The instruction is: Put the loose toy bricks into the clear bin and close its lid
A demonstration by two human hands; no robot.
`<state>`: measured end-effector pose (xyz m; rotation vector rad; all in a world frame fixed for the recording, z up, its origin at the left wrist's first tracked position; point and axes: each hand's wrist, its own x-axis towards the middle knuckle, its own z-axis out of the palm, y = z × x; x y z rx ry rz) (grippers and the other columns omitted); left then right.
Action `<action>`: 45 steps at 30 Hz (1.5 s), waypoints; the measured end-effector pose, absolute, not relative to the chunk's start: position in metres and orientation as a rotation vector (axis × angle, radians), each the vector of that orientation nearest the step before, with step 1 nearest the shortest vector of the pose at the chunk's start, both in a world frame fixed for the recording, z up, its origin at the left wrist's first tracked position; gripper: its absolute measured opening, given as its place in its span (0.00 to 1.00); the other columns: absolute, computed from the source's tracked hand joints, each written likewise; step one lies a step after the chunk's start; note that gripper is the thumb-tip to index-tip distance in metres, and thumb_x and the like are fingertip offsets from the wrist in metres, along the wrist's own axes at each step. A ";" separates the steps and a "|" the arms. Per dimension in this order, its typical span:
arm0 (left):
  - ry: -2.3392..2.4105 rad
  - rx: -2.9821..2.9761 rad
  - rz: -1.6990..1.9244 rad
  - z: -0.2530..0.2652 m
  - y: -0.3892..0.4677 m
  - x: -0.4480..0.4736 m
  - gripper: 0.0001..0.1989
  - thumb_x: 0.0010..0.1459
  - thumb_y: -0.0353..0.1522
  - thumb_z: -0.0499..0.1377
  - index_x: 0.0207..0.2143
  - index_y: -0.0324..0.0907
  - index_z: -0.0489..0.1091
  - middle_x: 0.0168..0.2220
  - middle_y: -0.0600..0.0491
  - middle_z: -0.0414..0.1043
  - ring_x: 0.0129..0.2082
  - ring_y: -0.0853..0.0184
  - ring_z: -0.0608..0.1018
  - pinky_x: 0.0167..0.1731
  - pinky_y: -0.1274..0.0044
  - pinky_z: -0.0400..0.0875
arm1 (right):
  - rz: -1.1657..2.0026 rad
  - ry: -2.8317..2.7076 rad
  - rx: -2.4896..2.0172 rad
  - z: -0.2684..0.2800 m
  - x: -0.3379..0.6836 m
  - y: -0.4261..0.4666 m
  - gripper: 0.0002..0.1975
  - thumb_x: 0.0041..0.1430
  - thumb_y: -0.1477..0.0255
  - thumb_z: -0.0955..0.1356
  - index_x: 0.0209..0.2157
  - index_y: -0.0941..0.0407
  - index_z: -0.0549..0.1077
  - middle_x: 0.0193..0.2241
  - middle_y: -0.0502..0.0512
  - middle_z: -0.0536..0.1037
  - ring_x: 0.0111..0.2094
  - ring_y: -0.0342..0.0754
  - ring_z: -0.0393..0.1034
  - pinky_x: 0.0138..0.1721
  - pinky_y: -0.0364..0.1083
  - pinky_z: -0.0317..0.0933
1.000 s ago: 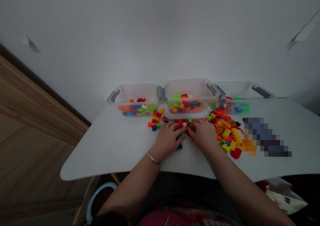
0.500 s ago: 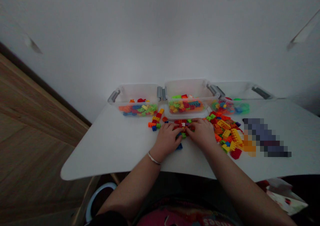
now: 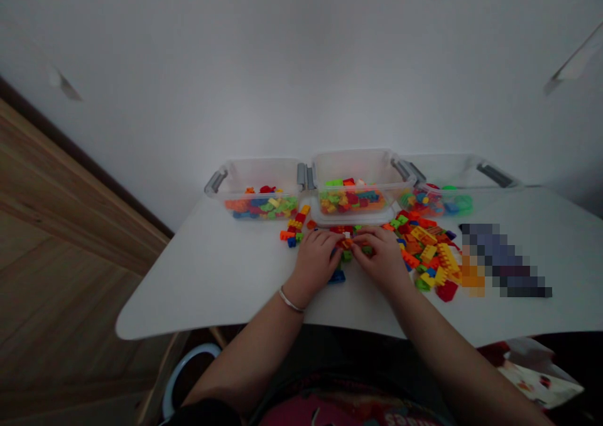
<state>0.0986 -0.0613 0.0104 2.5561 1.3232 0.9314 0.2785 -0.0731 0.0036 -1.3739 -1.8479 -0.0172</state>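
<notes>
Over the middle of the white table, my left hand [image 3: 316,256] and my right hand [image 3: 382,255] face each other with fingertips almost meeting. A small orange building block [image 3: 347,243] sits between them, pinched by the fingers of both hands. Red and white blocks lie just beyond the fingertips, partly covered. Under the gap is a green block [image 3: 347,256]. A blue block [image 3: 336,278] rests on the table beside my left wrist. Left of my left hand stands a cluster of joined blocks [image 3: 296,225] in yellow, red, orange and blue.
Three clear bins line the wall: a left bin [image 3: 261,169], a middle bin [image 3: 353,162] and a right bin [image 3: 447,168], each holding coloured pieces. A loose pile of blocks [image 3: 428,253] spreads right of my right hand. A pixelated dark object [image 3: 506,259] lies farther right.
My right hand's fingers have drawn back slightly and lifted, so the orange block between the hands shows more. More of the blue block by my left wrist is visible.
</notes>
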 end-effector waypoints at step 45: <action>2.313 1.805 1.564 0.074 0.044 -0.016 0.11 0.52 0.39 0.61 0.35 0.43 0.76 0.29 0.51 0.75 0.34 0.60 0.76 0.49 0.64 0.62 | 0.049 -1.987 -1.351 -0.008 0.281 -0.080 0.08 0.56 0.73 0.66 0.36 0.55 0.76 0.43 0.59 0.77 0.46 0.55 0.69 0.49 0.58 0.63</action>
